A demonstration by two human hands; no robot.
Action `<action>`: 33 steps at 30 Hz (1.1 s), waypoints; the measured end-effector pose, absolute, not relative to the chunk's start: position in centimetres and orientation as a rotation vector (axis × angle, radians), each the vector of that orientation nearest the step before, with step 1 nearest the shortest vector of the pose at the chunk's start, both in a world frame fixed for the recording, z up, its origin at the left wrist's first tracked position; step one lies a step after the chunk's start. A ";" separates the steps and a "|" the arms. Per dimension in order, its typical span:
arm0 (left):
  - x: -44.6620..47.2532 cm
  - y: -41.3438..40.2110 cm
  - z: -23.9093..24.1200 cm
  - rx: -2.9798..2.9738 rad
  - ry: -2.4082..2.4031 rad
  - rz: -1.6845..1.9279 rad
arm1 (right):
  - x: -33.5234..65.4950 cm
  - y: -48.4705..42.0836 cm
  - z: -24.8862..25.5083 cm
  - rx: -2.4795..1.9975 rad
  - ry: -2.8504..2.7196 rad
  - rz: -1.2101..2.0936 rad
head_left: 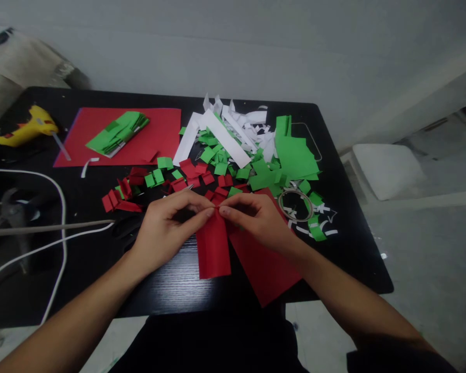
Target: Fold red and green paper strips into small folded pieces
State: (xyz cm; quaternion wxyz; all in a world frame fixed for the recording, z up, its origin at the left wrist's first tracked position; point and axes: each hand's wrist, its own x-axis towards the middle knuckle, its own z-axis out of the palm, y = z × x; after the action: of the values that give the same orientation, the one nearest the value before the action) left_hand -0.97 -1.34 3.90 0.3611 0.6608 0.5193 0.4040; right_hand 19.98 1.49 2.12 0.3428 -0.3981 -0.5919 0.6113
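Both my hands meet over a folded red paper strip (213, 248) near the front of a black table (171, 285). My left hand (166, 223) pinches the strip's top edge, fingers curled closed. My right hand (256, 215) pinches the same edge from the right, fingers also closed. Under my right hand lies a larger red paper sheet (267, 269) that overhangs the table's front edge. Just beyond my hands is a scatter of small red and green folded pieces (186, 178).
A pile of white strips (233, 134) and green paper (295, 155) sits behind. A red sheet (163, 129) with a green stack (118, 132) lies back left, beside a yellow glue gun (25, 127). A tape ring (295, 204) is right; white cables (60, 207) left.
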 end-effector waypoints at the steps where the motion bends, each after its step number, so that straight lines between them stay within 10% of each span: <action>1: -1.0 -1.3 3.9 1.691 1.334 1.035 | 20.0 1.5 2.2 -1.038 -1.550 1.582; 33: -0.8 -1.4 4.9 1.662 1.320 0.939 | 19.3 0.9 7.3 -1.287 -1.834 1.331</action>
State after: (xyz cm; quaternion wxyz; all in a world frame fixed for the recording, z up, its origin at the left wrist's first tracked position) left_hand -0.82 -1.43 4.88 0.3990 0.6567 0.5216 0.3709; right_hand 19.34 0.85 7.27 0.2647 -0.4762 -0.6788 0.4924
